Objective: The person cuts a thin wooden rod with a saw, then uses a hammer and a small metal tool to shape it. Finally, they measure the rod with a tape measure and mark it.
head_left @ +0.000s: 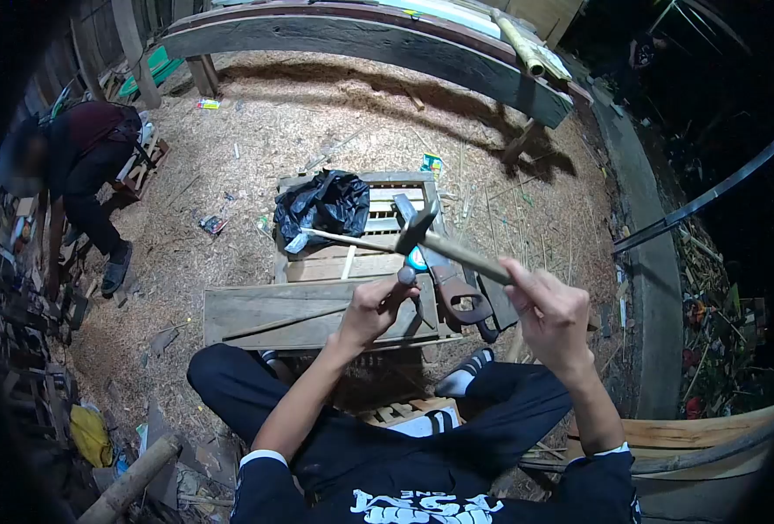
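My right hand (549,307) is closed around the wooden handle of a hammer (470,256). The dark hammer head (416,229) is raised just above my left hand (374,310). That hand is wrapped round an upright tool with a round metal end (406,276); its lower part is hidden by my fingers. Both hands are over a low slatted wooden table (247,306). A handsaw (461,295) with a brown handle lies on it, between my hands. Behind my left hand a thin wooden stick (348,237) reaches toward the hammer head, beside a crumpled black plastic bag (321,208).
A long wooden workbench (361,37) spans the back, with a bamboo pole (518,44) on top. At the left a person (99,157) bends over. Wood shavings (256,148) cover the ground. Planks (693,432) lie at lower right, and a thick pole (134,480) sticks up at lower left.
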A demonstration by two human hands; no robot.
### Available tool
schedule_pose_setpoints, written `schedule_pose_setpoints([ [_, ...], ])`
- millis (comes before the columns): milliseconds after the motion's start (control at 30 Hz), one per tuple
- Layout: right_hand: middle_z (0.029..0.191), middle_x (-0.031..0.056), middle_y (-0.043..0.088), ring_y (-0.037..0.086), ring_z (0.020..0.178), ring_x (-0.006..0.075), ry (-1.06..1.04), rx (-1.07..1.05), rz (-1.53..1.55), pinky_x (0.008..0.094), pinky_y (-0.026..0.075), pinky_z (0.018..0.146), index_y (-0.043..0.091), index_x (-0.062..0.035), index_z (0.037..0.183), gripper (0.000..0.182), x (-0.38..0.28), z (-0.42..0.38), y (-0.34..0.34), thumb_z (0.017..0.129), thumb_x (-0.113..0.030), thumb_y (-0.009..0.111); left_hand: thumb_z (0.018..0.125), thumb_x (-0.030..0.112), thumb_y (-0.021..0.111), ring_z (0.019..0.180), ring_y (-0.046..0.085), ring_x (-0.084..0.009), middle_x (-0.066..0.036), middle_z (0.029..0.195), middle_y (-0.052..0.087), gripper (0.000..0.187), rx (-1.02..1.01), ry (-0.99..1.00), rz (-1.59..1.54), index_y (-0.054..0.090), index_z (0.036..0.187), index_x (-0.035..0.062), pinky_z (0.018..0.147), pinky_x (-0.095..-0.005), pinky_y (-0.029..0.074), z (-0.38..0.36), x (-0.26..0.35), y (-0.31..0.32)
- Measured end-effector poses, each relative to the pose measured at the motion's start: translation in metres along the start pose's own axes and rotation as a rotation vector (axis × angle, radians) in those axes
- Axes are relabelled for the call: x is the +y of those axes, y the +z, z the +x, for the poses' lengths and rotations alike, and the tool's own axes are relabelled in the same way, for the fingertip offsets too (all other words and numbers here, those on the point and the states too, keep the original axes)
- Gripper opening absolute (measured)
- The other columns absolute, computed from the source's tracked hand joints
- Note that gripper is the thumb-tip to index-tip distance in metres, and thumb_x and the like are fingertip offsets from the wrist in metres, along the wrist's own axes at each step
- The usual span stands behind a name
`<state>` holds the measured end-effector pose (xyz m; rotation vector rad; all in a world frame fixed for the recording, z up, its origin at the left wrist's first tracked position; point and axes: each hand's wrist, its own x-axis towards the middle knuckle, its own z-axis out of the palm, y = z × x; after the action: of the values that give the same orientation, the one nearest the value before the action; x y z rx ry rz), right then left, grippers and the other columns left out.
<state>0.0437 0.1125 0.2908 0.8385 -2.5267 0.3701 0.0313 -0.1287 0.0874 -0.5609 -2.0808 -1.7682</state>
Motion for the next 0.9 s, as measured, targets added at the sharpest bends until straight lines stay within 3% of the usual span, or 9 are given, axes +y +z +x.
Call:
schedule_pose_setpoints([
  [100, 0.067, 0.0034, 0.056, 0.058, 0.051, 0.0196, -0.029, -0.043, -0.049, 0.0371, 0.044, 0.047, 0.075, -0.0243, 0.129, 0.035, -0.009, 0.005, -0.008, 0.094, -0.023, 0.074, 0.097, -0.001, 0.068, 0.085, 0.075, -0.0172, -0.012, 0.095, 0.077, 0.011, -0.022, 0.042, -0.007, 0.072, 0.108, -0.0025, 0.073, -0.0321, 0.057, 0.001, -0.002, 0.003],
  [167, 0.066, 0.0039, 0.056, 0.059, 0.051, 0.0194, -0.051, -0.102, -0.104, 0.0376, 0.044, 0.047, 0.074, -0.0225, 0.130, 0.036, -0.005, 0.003, -0.013, 0.094, -0.021, 0.074, 0.091, -0.006, 0.067, 0.085, 0.077, -0.0304, -0.014, 0.095, 0.078, 0.022, -0.010, 0.032, -0.003, 0.074, 0.111, 0.0002, 0.072, -0.0381, 0.058, 0.004, 0.000, 0.004],
  [367, 0.065, 0.0030, 0.057, 0.060, 0.052, 0.0193, -0.006, 0.176, 0.132, 0.0373, 0.045, 0.046, 0.075, -0.0239, 0.128, 0.038, 0.010, -0.020, 0.013, 0.090, -0.023, 0.079, 0.090, -0.007, 0.067, 0.084, 0.077, -0.0307, -0.015, 0.094, 0.077, 0.021, 0.001, 0.035, -0.014, 0.075, 0.109, 0.0006, 0.071, -0.0378, 0.058, 0.004, 0.000, 0.006],
  [433, 0.067, 0.0021, 0.054, 0.060, 0.053, 0.0190, -0.053, -0.152, -0.117, 0.0375, 0.045, 0.046, 0.075, -0.0232, 0.126, 0.035, 0.003, -0.025, 0.005, 0.091, -0.024, 0.078, 0.090, -0.006, 0.067, 0.084, 0.077, -0.0311, -0.015, 0.095, 0.078, 0.021, -0.011, 0.027, 0.014, 0.075, 0.109, 0.0006, 0.071, -0.0378, 0.058, 0.002, 0.000, 0.004],
  [633, 0.066, 0.0024, 0.055, 0.060, 0.051, 0.0188, -0.034, -0.087, -0.146, 0.0374, 0.044, 0.046, 0.075, -0.0226, 0.127, 0.034, -0.009, -0.005, -0.013, 0.093, -0.022, 0.076, 0.091, -0.005, 0.068, 0.083, 0.076, -0.0326, -0.016, 0.093, 0.076, 0.021, -0.004, 0.035, -0.014, 0.076, 0.109, 0.0017, 0.071, -0.0394, 0.057, 0.000, 0.001, 0.004],
  [733, 0.065, 0.0028, 0.054, 0.059, 0.050, 0.0183, -0.024, -0.039, -0.094, 0.0375, 0.043, 0.046, 0.074, -0.0225, 0.128, 0.035, -0.005, 0.004, -0.015, 0.094, -0.023, 0.075, 0.091, -0.005, 0.068, 0.082, 0.075, -0.0331, -0.017, 0.091, 0.075, 0.022, 0.024, -0.005, -0.033, 0.075, 0.109, 0.0022, 0.069, -0.0396, 0.056, 0.002, 0.001, 0.003],
  [800, 0.064, 0.0026, 0.053, 0.058, 0.050, 0.0171, -0.006, 0.290, 0.154, 0.0365, 0.042, 0.045, 0.074, -0.0230, 0.128, 0.034, -0.004, 0.005, -0.013, 0.094, -0.025, 0.075, 0.090, -0.007, 0.067, 0.079, 0.074, -0.0344, -0.018, 0.090, 0.075, 0.022, 0.010, 0.065, 0.026, 0.074, 0.109, 0.0009, 0.068, -0.0390, 0.056, 0.001, 0.000, 0.004],
  [833, 0.064, 0.0026, 0.053, 0.058, 0.050, 0.0171, 0.000, 0.289, 0.156, 0.0365, 0.042, 0.045, 0.074, -0.0230, 0.128, 0.034, -0.006, -0.005, -0.007, 0.094, -0.025, 0.075, 0.090, -0.007, 0.067, 0.079, 0.074, -0.0344, -0.018, 0.090, 0.075, 0.022, 0.005, 0.061, 0.026, 0.074, 0.109, 0.0009, 0.068, -0.0390, 0.056, -0.001, 0.001, 0.003],
  [900, 0.064, 0.0022, 0.052, 0.059, 0.050, 0.0165, -0.066, -0.178, -0.184, 0.0367, 0.043, 0.045, 0.075, -0.0233, 0.126, 0.034, -0.012, -0.026, 0.005, 0.093, -0.027, 0.077, 0.089, -0.009, 0.066, 0.077, 0.074, -0.0351, -0.019, 0.088, 0.074, 0.021, 0.031, 0.132, 0.207, 0.073, 0.107, -0.0003, 0.065, -0.0390, 0.056, 0.000, 0.002, 0.003],
])
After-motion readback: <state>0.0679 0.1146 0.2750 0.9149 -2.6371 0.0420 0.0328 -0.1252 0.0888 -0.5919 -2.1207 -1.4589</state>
